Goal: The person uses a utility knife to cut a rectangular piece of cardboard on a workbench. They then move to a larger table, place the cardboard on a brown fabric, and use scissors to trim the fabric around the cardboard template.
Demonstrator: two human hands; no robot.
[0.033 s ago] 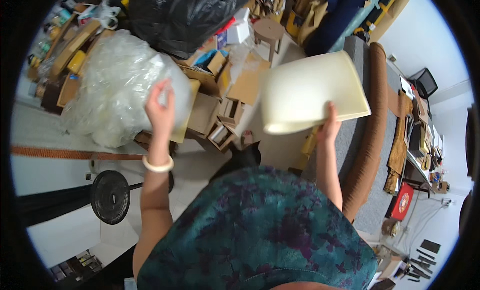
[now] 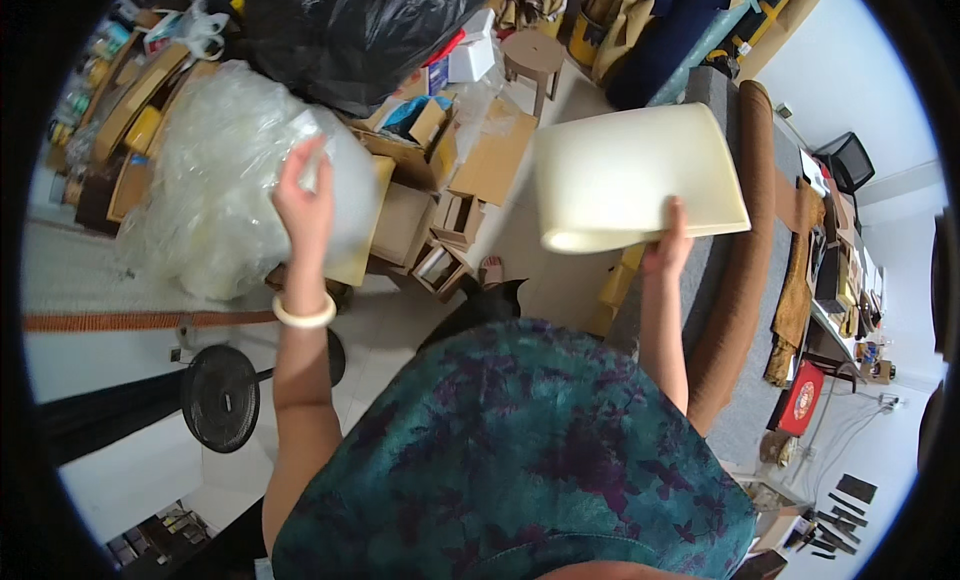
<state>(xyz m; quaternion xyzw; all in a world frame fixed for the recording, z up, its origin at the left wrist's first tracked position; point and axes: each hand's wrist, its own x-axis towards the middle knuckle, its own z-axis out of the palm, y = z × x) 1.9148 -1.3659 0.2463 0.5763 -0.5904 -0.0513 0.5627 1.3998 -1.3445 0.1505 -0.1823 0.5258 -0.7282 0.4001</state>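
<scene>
Out to the left, my left hand has its fingers closed in a pinch on a thin piece of clear plastic film. The film hangs blurred beside the hand, in front of a big heap of crumpled clear plastic, so where one ends and the other begins is hard to tell. On the right, my right hand grips a cream-coloured foam sheet, folded over with a rounded fold at its left end. The thumb lies on top of the sheet; the other fingers are hidden beneath it. Both hands are raised and well apart.
Open cardboard boxes stand ahead in the middle, below a large black plastic bag. A brown stool is beyond. Along the right lies a long brown fabric roll on a grey surface. A black fan stands left.
My left hand has shifted slightly left and upward with the film. The foam sheet in my right hand has moved a little to the right, its left end lifting slightly.
</scene>
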